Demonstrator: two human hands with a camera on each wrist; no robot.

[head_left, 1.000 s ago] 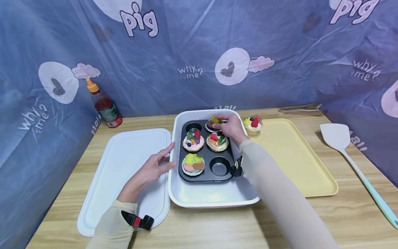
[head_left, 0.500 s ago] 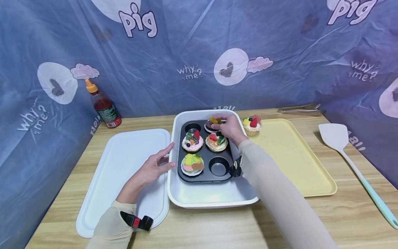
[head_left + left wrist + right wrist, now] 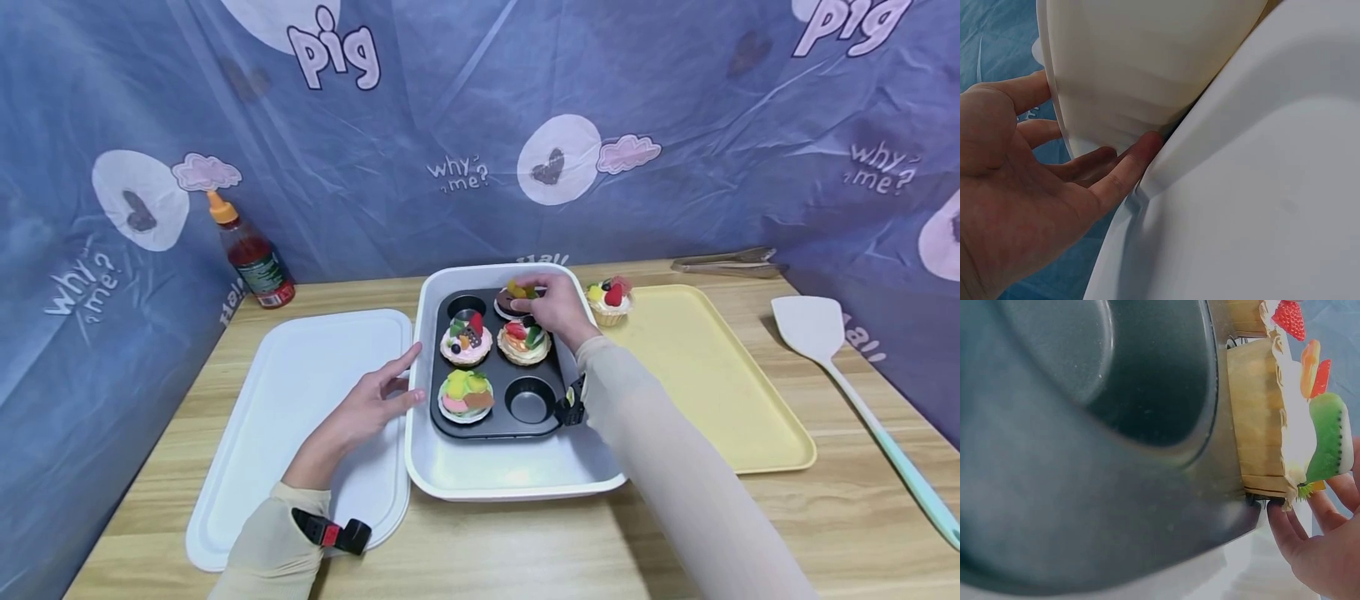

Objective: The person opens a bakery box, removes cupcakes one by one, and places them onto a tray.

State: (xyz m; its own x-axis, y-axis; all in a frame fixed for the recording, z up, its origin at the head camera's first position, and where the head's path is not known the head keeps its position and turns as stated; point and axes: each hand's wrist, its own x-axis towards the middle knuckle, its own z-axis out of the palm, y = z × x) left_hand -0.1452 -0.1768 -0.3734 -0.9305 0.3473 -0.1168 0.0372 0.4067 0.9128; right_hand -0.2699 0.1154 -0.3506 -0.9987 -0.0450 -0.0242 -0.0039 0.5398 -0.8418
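Note:
A dark muffin tin [image 3: 495, 427] lies inside a deep white bin [image 3: 517, 483]. At its back right cup, my right hand [image 3: 561, 310] pinches a chocolate cupcake [image 3: 506, 303] with yellow topping, its far side covered by the fingers. Just in front sits a fruit cupcake [image 3: 523, 343] with kiwi and strawberry; the right wrist view shows its pale pastry case [image 3: 1255, 419] near my fingers. A pink-cream cupcake [image 3: 465, 343] and a yellow-topped cupcake [image 3: 465, 398] fill two left cups. My left hand [image 3: 372, 406] rests its spread fingertips against the bin's left wall.
A white tray [image 3: 300, 400] lies left, partly under my left forearm. On the right are a yellow tray [image 3: 697, 367], another fruit cupcake [image 3: 609, 302] at its back corner, metal tongs [image 3: 727, 263] and a white spatula [image 3: 813, 329]. A sauce bottle [image 3: 255, 254] stands back left.

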